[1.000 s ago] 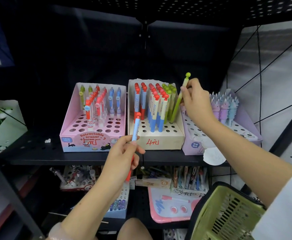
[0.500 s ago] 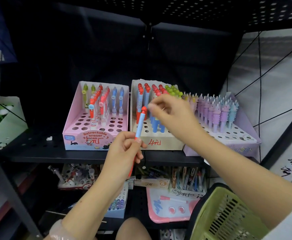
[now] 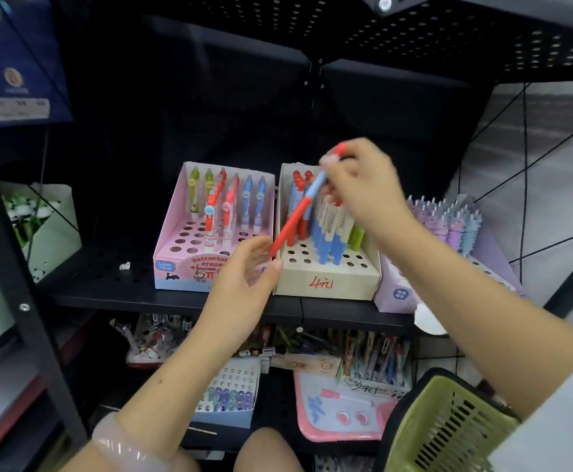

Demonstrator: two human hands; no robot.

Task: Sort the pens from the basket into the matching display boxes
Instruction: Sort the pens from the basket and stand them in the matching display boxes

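While the right hand (image 3: 363,185) pinches the red-and-blue pen (image 3: 298,209), the left hand's (image 3: 247,277) relaxed fingers seemingly touch its tip.

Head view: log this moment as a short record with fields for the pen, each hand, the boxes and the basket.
pen: red and blue pen, tilted, held in the air in front of the beige box
right hand: right hand pinches the pen's upper end
left hand: left hand, fingers relaxed, just below the pen's lower tip; contact unclear
beige box: beige box in the middle of the shelf, holds matching red, blue and green pens
pink box: pink box to its left
purple box: purple box to its right
basket: green basket at lower right
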